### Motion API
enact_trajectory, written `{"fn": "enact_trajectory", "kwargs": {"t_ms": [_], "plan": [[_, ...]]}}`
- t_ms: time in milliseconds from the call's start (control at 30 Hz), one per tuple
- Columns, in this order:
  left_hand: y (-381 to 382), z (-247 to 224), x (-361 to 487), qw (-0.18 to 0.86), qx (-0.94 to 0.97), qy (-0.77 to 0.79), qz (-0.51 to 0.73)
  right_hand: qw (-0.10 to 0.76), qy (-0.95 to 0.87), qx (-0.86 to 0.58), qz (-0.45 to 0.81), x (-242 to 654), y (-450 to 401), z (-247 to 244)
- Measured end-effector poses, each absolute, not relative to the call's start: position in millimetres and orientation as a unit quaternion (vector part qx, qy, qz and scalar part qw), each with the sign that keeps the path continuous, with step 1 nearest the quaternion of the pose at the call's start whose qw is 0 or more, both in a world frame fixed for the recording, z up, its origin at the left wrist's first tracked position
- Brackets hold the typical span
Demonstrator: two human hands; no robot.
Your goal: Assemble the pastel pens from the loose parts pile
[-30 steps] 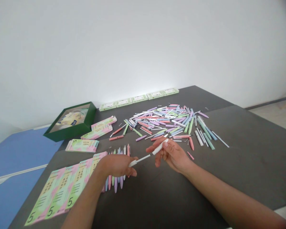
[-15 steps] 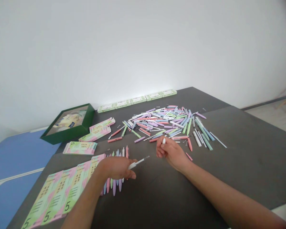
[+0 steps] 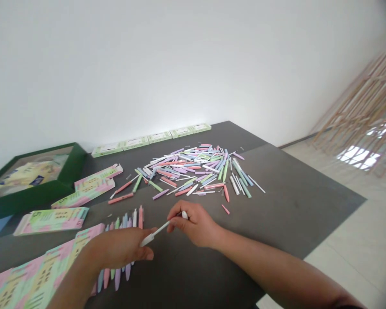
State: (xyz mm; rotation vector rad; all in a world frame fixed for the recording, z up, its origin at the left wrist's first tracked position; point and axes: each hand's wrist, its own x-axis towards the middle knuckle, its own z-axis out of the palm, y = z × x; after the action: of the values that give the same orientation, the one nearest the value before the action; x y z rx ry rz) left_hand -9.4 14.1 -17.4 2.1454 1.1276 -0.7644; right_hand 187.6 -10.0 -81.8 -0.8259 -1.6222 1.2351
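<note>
My left hand (image 3: 128,246) is closed on a white pen part (image 3: 147,239) with a thin refill sticking out to the right. My right hand (image 3: 193,223) has its fingertips pinched at the refill's far end and also holds a small white pen piece (image 3: 184,214). Under and beside my left hand lies a row of assembled pens (image 3: 117,279) in several colours. Beyond both hands spreads a large pile of loose pen parts (image 3: 193,169), coloured barrels and white refills. A small pink tip (image 3: 225,209) lies to the right of the pile.
Flat printed boxes (image 3: 28,279) overlap at the lower left, with more boxes (image 3: 54,219) behind them. A green box (image 3: 60,180) holding plastic packets stands at the far left. Several light green boxes (image 3: 135,142) line the wall. A wooden rack (image 3: 366,103) stands on the right.
My right hand has come over to the refill held in my left hand, and its fingertips now meet the refill's end. The view has turned to the right, showing the wooden rack.
</note>
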Motion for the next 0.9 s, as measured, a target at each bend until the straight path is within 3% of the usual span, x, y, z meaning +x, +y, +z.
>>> {"fn": "enact_trajectory", "kwargs": {"t_ms": [133,233,400,600,767,900], "plan": [[17.5,-14.2,-12.6,0.315,0.791,0.435,-0.292,0.482,-0.616,-0.375,0.498,212.2,18.1,-83.4],[19.9,-16.8,-13.4,0.333,0.791,0.427,-0.285,0.425,-0.654,-0.445,0.44,229.8,38.9,-88.9],[22.0,-23.0,-11.8,0.344,0.784,0.423,-0.297,0.255,-0.697,-0.59,0.319,236.4,49.7,-101.5],[21.6,-25.1,-11.8,0.319,0.79,0.43,-0.3,0.238,-0.648,-0.687,0.226,236.0,47.9,-99.9],[18.2,-31.7,-3.8,0.274,0.793,0.457,-0.297,0.317,-0.739,-0.497,0.326,210.8,14.1,-83.6],[14.0,-36.3,10.9,0.226,0.816,0.436,-0.304,0.303,-0.747,-0.394,0.441,178.9,-22.8,-83.6]]}}
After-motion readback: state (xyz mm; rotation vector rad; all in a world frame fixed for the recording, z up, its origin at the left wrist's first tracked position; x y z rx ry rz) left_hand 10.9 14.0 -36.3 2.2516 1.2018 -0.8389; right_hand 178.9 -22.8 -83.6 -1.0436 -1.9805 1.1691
